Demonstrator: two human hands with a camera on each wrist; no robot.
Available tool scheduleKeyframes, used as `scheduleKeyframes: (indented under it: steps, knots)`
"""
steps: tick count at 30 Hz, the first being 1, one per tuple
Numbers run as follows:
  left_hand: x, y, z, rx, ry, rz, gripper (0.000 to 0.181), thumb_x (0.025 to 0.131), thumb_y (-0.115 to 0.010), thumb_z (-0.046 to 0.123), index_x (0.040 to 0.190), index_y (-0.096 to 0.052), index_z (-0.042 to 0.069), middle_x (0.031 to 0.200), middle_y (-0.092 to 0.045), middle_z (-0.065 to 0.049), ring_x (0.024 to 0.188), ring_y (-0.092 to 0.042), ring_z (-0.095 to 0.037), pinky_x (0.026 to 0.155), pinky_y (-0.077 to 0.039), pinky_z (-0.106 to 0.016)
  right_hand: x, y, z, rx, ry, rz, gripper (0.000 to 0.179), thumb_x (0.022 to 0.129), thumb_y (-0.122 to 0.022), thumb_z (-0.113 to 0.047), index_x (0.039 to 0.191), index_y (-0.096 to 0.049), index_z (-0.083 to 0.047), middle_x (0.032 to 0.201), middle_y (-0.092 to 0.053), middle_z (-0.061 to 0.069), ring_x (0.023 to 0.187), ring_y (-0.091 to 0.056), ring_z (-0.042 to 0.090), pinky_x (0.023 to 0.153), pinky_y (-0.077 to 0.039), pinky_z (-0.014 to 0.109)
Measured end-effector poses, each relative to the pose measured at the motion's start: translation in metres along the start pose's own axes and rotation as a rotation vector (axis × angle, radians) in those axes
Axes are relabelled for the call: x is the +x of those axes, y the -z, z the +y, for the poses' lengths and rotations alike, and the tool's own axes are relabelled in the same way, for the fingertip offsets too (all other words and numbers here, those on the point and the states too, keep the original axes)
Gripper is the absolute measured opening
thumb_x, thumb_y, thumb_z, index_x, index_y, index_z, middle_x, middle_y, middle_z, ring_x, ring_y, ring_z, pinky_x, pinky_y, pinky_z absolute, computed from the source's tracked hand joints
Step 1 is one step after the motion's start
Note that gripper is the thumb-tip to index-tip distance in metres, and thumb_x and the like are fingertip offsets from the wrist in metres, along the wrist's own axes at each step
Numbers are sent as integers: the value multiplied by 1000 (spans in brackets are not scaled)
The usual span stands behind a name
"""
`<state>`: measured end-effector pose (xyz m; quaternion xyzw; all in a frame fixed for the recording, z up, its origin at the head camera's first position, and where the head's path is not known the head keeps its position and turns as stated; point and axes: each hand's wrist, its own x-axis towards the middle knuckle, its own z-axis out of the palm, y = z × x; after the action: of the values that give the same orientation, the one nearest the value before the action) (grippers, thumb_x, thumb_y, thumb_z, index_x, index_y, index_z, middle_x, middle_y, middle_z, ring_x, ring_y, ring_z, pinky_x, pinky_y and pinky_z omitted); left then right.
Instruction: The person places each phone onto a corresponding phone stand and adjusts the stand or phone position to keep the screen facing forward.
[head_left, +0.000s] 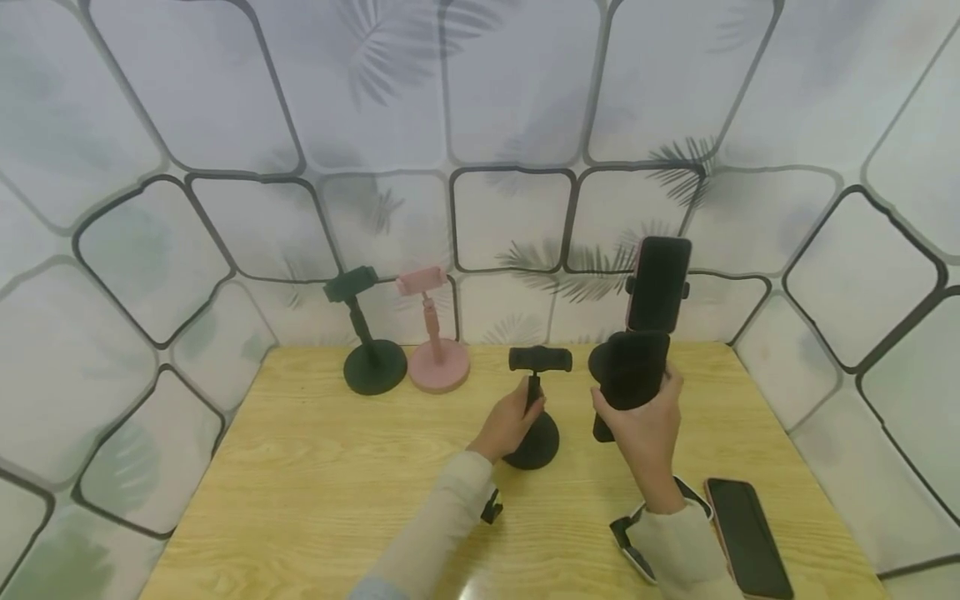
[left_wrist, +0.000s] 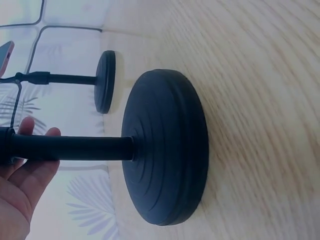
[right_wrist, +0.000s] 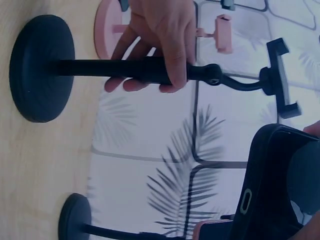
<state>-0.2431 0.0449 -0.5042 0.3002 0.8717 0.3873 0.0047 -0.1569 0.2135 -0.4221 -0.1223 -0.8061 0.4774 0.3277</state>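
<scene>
My left hand (head_left: 510, 421) grips the pole of a black phone stand (head_left: 538, 360). The stand is upright, its round base (left_wrist: 165, 150) at the wooden tabletop and its clamp without a phone. Thumb and fingers of my right hand (head_left: 651, 425) hold a black phone case (head_left: 633, 367) by its edges, raised to the right of that stand. An oval slot shows in the case's edge in the right wrist view; I cannot tell whether a phone is inside. Behind it, a pink-edged phone (head_left: 660, 283) sits upright in another black stand (right_wrist: 75, 217), partly hidden.
A dark green stand (head_left: 375, 367) and a pink stand (head_left: 438, 365) are at the back left near the patterned wall. At the front right lies a phone (head_left: 750, 537), beside a light-rimmed black thing (head_left: 633, 550) under my right forearm. A small black piece (head_left: 491, 507) shows by my left sleeve.
</scene>
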Motion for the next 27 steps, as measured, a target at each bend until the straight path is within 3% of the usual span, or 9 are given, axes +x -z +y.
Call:
scheduleKeyframes:
  steps: [5,10,13,17,21,24,27]
  knots:
    - [0,0,1,4,-8,10,20,98,-47,27,108,-47,9,91,-63,-7,83,-63,-20,75,-52,-32,-6,3,-15,41,74,32,89,64,-84,-10,136,-33,-1,123,-54,22,108,-54,34,89,-44,43]
    - [1,-1,0,23,-13,40,18,99,-47,26,105,-47,10,86,-64,-5,77,-61,-17,69,-51,-28,-11,2,-27,103,190,76,86,63,-85,-5,136,-39,-3,124,-54,15,105,-53,10,86,-40,16]
    - [1,-2,-1,33,-6,54,16,99,-48,26,104,-48,11,87,-64,-5,76,-62,-16,67,-50,-27,-12,1,-31,117,242,84,87,60,-85,-1,136,-42,-6,122,-55,13,100,-51,-2,81,-40,9]
    - [3,-3,-4,45,-17,73,15,98,-49,25,103,-48,11,85,-64,-5,73,-61,-16,65,-50,-27,-13,-1,-37,98,275,56,87,57,-86,0,134,-45,-4,116,-57,17,95,-50,-3,75,-42,9]
    - [5,-3,-6,57,-35,92,16,98,-49,25,103,-49,10,83,-64,-5,72,-61,-16,66,-50,-28,-14,-9,-47,102,313,9,83,56,-86,-1,128,-48,4,113,-55,23,92,-49,11,71,-40,9]
    - [6,-3,-6,70,-24,93,19,98,-49,27,105,-48,9,87,-66,-7,78,-65,-20,70,-53,-33,-14,-18,-50,117,331,-28,85,56,-87,-3,131,-47,3,120,-52,24,96,-50,22,76,-42,17]
    - [4,-4,-4,102,14,73,30,99,-47,28,118,-48,5,98,-68,-13,89,-68,-27,76,-55,-38,-14,-28,-48,114,314,-67,90,59,-86,-7,136,-42,1,132,-45,23,113,-47,31,92,-42,35]
